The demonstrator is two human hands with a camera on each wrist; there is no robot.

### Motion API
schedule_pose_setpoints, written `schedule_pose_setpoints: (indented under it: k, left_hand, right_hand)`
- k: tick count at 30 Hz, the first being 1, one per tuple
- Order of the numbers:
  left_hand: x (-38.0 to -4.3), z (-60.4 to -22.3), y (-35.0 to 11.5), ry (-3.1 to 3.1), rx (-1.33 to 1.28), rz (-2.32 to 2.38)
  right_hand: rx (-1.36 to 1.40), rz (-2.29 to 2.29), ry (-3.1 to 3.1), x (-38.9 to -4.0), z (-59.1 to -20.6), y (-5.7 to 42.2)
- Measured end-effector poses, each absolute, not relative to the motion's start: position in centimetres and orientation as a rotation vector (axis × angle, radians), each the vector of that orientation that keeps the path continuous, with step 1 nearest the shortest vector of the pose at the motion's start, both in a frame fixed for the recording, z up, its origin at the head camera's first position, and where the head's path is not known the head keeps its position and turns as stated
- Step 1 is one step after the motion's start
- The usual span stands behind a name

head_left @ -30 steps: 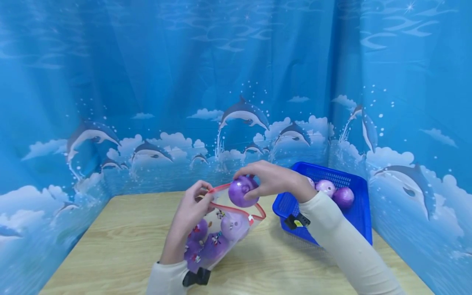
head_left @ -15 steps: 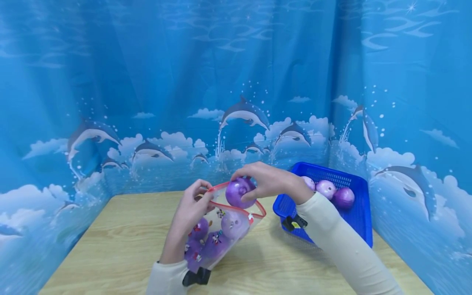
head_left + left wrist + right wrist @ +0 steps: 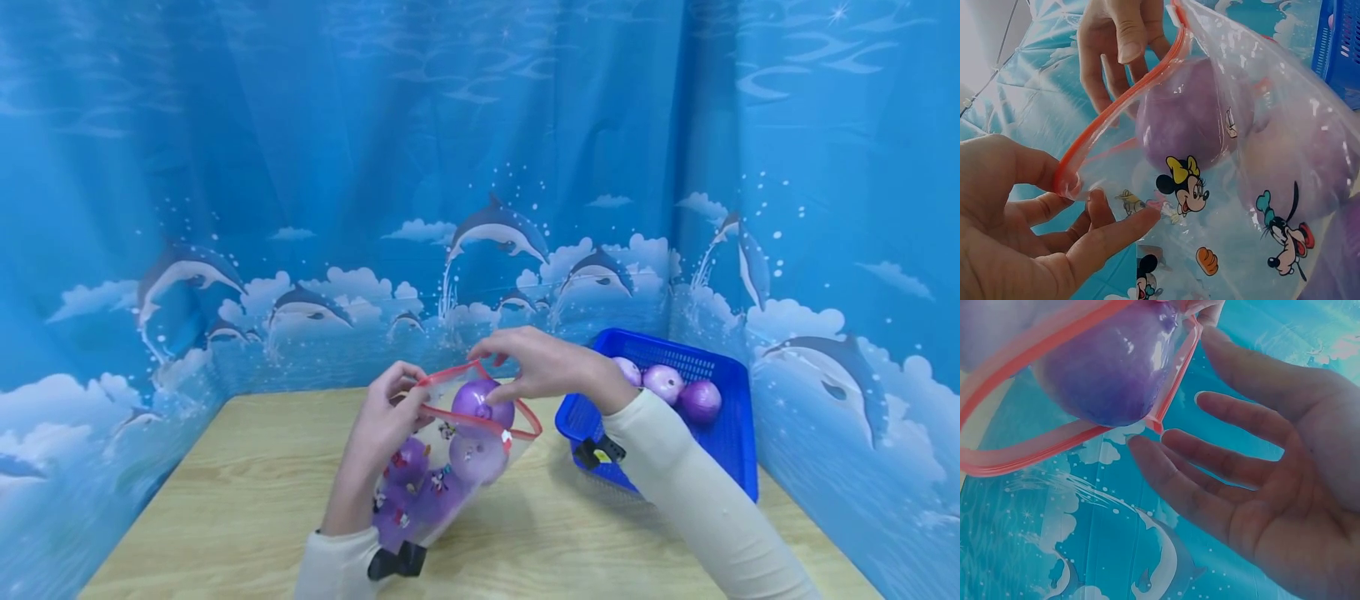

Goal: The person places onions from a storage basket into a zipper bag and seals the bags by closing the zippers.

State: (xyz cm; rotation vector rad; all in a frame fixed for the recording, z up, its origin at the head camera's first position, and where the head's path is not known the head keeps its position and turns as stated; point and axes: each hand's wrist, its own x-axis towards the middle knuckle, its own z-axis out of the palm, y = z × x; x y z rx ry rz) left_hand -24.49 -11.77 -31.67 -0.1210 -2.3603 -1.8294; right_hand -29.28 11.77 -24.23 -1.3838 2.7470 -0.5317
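Note:
A clear zip bag (image 3: 457,492) with a red zip edge and cartoon prints stands tilted on the table, several purple onions inside it. My left hand (image 3: 386,417) pinches the left side of its rim, thumb and fingers on the plastic, as the left wrist view shows too. Just inside the bag's mouth sits a purple onion (image 3: 480,402), seen close in the right wrist view (image 3: 1110,369). Over the far side of the mouth is my right hand (image 3: 536,367), its fingers (image 3: 1210,459) spread and holding nothing, apart from the onion.
A blue plastic basket (image 3: 731,450) stands to the right, partly behind the right forearm, with a dark purple onion (image 3: 700,402) and paler onions (image 3: 663,383) at its far end. The wooden table (image 3: 247,475) backs onto a dolphin-print curtain (image 3: 360,208).
The onion has left my right hand's grip and dropped down and slightly left into the bag's mouth. My right fingers have spread. The left hand keeps hold of the rim.

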Motion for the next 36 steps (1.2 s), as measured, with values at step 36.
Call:
schedule_pose_setpoints:
  k: [36]
  left_hand:
    - [-24.0, -31.0, -12.5, -2.193, -0.135, -1.945]
  right_hand:
    - [-1.186, -0.417, 2.679, -30.9, -26.3, 14.6]
